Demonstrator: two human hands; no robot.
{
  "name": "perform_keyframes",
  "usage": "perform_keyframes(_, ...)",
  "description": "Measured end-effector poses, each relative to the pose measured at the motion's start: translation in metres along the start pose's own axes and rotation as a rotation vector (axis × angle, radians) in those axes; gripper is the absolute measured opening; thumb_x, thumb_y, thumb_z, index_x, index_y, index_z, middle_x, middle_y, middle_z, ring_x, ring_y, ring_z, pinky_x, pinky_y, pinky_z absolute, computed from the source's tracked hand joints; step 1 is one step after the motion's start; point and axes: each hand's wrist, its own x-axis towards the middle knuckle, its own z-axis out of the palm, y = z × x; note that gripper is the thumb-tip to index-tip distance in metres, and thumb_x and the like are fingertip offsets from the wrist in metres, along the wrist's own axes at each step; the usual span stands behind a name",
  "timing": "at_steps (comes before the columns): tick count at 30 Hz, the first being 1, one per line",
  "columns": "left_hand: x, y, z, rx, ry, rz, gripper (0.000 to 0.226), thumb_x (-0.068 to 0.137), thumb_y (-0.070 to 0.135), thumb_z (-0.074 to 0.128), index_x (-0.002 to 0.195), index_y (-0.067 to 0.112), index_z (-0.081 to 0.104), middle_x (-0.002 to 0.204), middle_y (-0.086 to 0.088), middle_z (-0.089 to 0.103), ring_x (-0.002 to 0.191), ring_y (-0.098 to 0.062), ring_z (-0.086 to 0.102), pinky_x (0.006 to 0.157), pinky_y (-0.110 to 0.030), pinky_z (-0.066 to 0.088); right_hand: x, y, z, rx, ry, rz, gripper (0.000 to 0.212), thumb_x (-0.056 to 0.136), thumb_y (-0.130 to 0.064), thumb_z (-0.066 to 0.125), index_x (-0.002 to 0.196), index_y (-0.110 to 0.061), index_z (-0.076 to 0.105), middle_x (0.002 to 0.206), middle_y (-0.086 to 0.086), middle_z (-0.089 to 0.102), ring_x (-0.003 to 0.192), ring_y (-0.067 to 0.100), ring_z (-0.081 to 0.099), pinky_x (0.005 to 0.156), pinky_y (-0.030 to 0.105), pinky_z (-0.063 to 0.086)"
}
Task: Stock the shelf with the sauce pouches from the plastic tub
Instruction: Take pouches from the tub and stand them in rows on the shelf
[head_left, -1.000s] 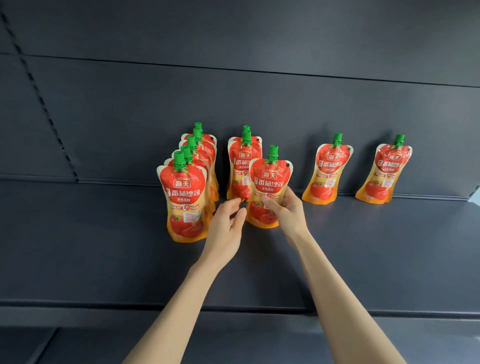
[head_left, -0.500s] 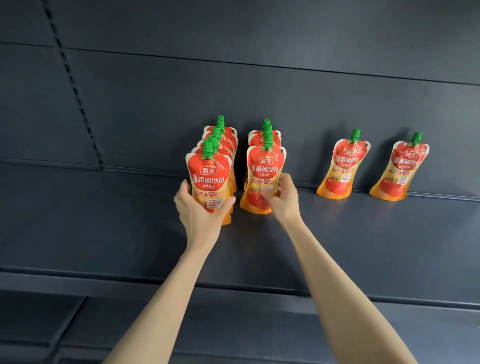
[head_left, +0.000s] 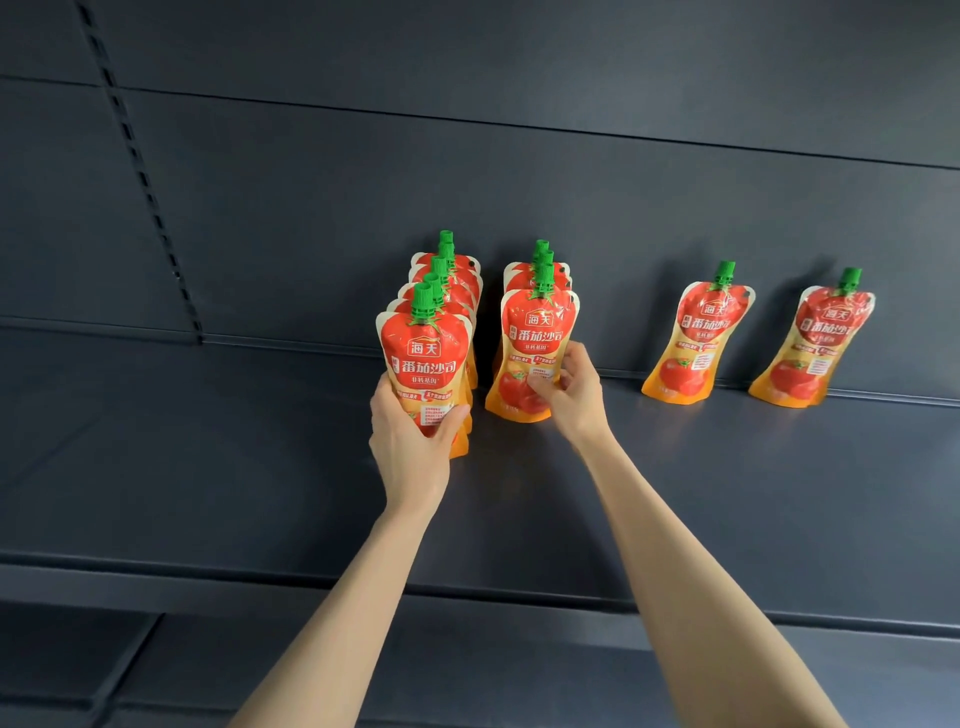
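Observation:
Red and orange sauce pouches with green caps stand on a dark grey shelf (head_left: 218, 467). My left hand (head_left: 410, 447) grips the lower part of the front pouch of the left row (head_left: 423, 358), which has several pouches behind it. My right hand (head_left: 571, 389) holds the lower right edge of the front pouch of the second row (head_left: 537, 338), with two more behind it. Two single pouches lean on the back panel further right, one (head_left: 696, 343) near the middle and one (head_left: 813, 343) near the right edge. The plastic tub is out of view.
The dark back panel (head_left: 519, 182) rises behind the pouches, with a slotted upright (head_left: 140, 171) at the left. The shelf's front lip (head_left: 208, 571) runs across below my arms, and a lower shelf (head_left: 493, 670) shows beneath it.
My left hand has moved left from beside the second row's front pouch and taken hold of the left row's front pouch. My right hand has pushed its pouch back against its row.

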Motion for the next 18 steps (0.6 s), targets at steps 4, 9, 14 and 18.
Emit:
perform_keyframes(4,-0.001,0.001,-0.001,0.011,0.004,0.008,0.081,0.073,0.036,0.077,0.136,0.015,0.031,0.131,-0.005,0.046,0.118,-0.018,0.050,0.097,-0.049,0.047,-0.001,-0.002,0.000,-0.024,-0.002,0.006,0.032,0.088,-0.010,0.063,0.116,-0.012,0.047,0.118,0.004,0.060,0.106,0.015,0.056,0.087,0.030,0.048)
perform_keyframes(9,-0.005,0.004,-0.007,0.087,-0.003,-0.001,0.092,0.070,0.040,0.077,0.142,0.015,0.025,0.135,-0.008,0.042,0.122,-0.022,0.047,0.098,-0.050,0.045,-0.009,-0.009,-0.002,-0.079,0.012,0.043,0.042,0.088,-0.015,0.063,0.125,-0.009,0.045,0.125,0.006,0.058,0.107,0.013,0.054,0.089,0.029,0.047)
perform_keyframes(14,-0.031,0.013,-0.017,0.172,0.053,0.059,0.078,0.076,0.032,0.074,0.138,0.009,0.032,0.139,-0.014,0.037,0.125,-0.027,0.040,0.098,-0.051,0.044,-0.030,-0.019,-0.018,-0.149,0.107,0.027,0.046,0.088,-0.022,0.065,0.129,-0.012,0.046,0.129,0.002,0.055,0.113,0.014,0.052,0.088,0.022,0.040)
perform_keyframes(18,-0.057,0.028,-0.018,0.158,0.063,0.203,0.046,0.082,0.025,0.070,0.120,0.009,0.051,0.127,-0.010,0.049,0.115,-0.024,0.045,0.089,-0.050,0.047,-0.065,-0.030,-0.047,-0.179,0.150,0.021,0.031,0.092,-0.020,0.058,0.122,-0.012,0.056,0.123,0.001,0.061,0.112,0.015,0.056,0.091,0.025,0.044)
